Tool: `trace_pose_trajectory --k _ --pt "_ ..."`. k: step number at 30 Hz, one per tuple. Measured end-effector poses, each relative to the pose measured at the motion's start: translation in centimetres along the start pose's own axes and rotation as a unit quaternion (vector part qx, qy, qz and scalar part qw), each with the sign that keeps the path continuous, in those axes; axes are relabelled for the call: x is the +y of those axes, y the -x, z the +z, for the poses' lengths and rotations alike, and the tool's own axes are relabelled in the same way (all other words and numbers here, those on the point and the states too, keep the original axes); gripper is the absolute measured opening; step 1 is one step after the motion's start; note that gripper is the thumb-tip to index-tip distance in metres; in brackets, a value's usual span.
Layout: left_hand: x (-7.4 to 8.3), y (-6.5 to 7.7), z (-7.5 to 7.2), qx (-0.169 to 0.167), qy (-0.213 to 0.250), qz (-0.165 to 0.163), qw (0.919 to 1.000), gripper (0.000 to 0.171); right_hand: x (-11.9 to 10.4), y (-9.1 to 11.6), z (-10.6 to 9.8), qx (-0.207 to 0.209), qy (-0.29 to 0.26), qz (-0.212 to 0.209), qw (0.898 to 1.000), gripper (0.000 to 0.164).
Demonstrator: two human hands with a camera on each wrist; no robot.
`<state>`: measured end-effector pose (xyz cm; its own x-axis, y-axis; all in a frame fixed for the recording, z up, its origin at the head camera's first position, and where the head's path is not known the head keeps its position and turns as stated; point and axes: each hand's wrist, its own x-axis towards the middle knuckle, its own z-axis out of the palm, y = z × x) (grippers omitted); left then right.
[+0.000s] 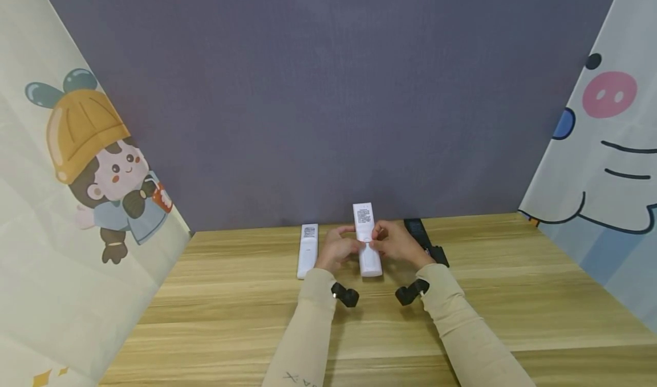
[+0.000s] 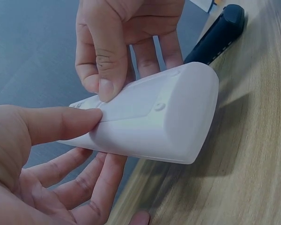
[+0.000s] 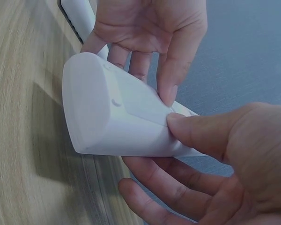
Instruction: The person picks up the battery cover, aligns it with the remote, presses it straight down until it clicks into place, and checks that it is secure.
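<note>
A white remote control point(image 1: 370, 263) is held back side up above the table, its printed label at the far end. From the left, my left hand point(image 1: 336, 248) grips it, thumb on the battery cover point(image 2: 131, 101) and fingers under the body. My right hand point(image 1: 399, 242) holds the opposite side, its thumb point(image 3: 199, 133) pressing close to the left thumb at the cover's far edge. The cover lies flush in the back. Another white remote control point(image 1: 308, 253) lies label up beside my left hand.
A black remote control point(image 2: 220, 33) lies to the right, partly hidden behind my right hand in the head view. The wooden table point(image 1: 231, 307) ends at a dark grey panel point(image 1: 328, 102). Printed cartoon curtains point(image 1: 31, 216) flank both sides.
</note>
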<state>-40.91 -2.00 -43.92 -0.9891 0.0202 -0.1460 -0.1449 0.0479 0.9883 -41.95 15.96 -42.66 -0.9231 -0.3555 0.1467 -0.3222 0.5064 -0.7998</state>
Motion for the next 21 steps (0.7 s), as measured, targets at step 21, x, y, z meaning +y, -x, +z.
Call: trace_pose_trajectory --k 21 --pt "0.26 0.26 0.4 0.005 -0.008 0.005 0.9999 0.061 0.37 -0.23 0.36 0.012 0.012 -0.002 1.0 0.019"
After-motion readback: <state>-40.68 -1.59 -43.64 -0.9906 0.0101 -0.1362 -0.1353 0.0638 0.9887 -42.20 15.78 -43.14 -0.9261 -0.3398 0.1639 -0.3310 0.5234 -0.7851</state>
